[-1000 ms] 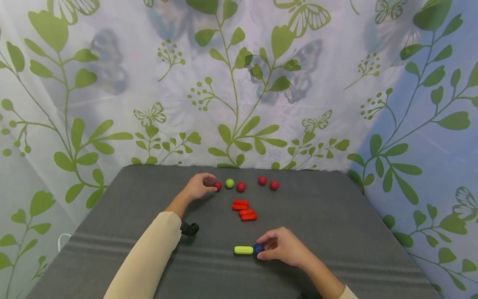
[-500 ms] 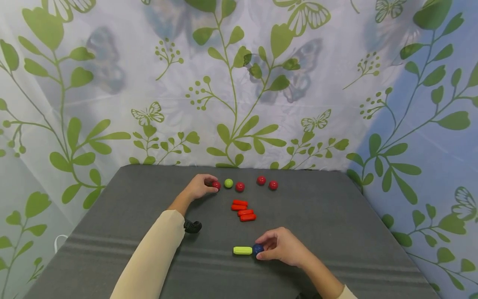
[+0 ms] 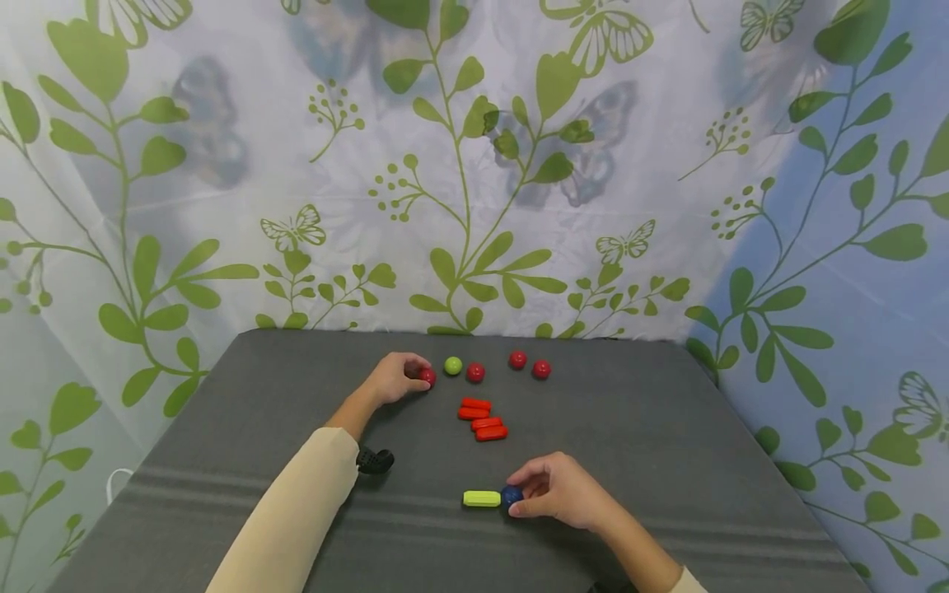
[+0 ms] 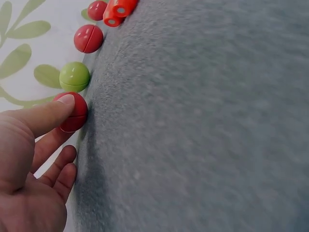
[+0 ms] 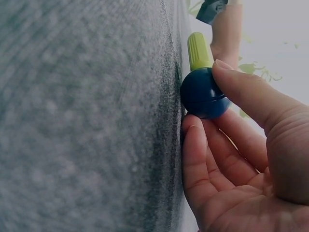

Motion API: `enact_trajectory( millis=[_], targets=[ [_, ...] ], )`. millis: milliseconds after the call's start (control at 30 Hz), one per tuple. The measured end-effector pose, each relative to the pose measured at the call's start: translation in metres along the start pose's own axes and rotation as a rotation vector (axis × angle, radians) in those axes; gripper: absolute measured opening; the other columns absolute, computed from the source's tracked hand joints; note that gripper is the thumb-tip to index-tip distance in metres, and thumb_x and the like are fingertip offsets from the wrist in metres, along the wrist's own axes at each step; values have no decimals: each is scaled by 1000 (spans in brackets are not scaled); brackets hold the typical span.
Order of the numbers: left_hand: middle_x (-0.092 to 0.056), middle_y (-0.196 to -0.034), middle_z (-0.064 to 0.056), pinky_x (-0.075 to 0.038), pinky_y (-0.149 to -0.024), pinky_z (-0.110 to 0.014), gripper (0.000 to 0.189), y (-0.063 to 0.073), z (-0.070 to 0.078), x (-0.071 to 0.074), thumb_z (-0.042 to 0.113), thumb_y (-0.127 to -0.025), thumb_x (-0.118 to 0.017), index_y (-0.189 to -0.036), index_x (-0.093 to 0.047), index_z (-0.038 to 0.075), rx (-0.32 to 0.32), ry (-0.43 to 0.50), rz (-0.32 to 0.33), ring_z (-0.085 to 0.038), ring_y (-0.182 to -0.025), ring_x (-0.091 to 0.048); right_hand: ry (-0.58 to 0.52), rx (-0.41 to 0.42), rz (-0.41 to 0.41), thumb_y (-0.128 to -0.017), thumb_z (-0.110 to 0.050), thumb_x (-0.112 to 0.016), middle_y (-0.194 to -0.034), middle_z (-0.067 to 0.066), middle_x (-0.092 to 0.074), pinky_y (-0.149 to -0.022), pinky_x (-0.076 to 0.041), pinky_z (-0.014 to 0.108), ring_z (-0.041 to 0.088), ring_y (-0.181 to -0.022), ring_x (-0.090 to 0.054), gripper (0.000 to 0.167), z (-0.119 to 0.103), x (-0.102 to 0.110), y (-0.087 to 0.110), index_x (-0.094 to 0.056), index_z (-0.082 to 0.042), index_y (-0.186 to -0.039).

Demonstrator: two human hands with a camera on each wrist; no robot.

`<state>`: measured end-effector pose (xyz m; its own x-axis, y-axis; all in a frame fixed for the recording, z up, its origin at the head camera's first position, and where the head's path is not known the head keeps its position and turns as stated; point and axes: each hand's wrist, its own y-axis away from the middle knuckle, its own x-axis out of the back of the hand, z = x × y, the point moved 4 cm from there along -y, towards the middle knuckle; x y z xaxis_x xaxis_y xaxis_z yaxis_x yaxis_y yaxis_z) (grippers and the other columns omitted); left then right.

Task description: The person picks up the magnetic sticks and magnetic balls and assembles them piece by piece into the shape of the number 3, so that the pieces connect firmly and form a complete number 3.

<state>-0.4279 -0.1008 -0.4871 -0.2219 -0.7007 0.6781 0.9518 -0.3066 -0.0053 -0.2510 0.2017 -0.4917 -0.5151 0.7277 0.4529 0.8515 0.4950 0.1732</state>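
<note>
At the back left of the table, my left hand (image 3: 395, 378) pinches a red ball (image 4: 77, 112) between thumb and fingers. A lime green ball (image 4: 74, 76) sits just beyond it, followed by another red ball (image 3: 475, 373). Nearer the front, my right hand (image 3: 559, 492) holds a dark blue ball (image 5: 204, 93), thumb on one side and fingers on the other. A ridged yellow-green stick (image 3: 482, 498) lies end-on against the blue ball, to its left in the head view.
Several orange-red sticks (image 3: 474, 413) lie in a staggered group mid-table. Two more red balls (image 3: 518, 359) rest at the back, right of centre. A leaf-printed curtain (image 3: 415, 206) hangs behind the grey table (image 3: 630, 436). A black wrist device (image 3: 375, 460) shows at the left sleeve.
The left hand has drawn the red ball slightly nearer, opening a wider gap to the green ball. The right hand stays in place at the blue ball.
</note>
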Motion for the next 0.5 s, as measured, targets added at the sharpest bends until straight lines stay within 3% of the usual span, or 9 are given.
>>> enact_trajectory(
  millis=[200,500],
  targets=[
    [-72,-118,-10,-51,-100,-47,34,15,2,0,15,-88,-82,-120,-71,9,6,-20,-23,-25,-110,-65,-4,-1,-3,-81,-22,-89,-94,5,-75,-69,-55,24,16,-80,-66,31,0,0,0,-78,-11,-107],
    [-74,-105,-4,-54,-90,-41,29,47,16,-3,12,-85,-83,-113,-73,8,-43,-71,-78,-19,-98,-67,0,2,0,-80,-21,-89,-92,5,-74,-68,-55,24,16,-79,-66,30,-2,0,1,-78,-10,-106]
  ],
)
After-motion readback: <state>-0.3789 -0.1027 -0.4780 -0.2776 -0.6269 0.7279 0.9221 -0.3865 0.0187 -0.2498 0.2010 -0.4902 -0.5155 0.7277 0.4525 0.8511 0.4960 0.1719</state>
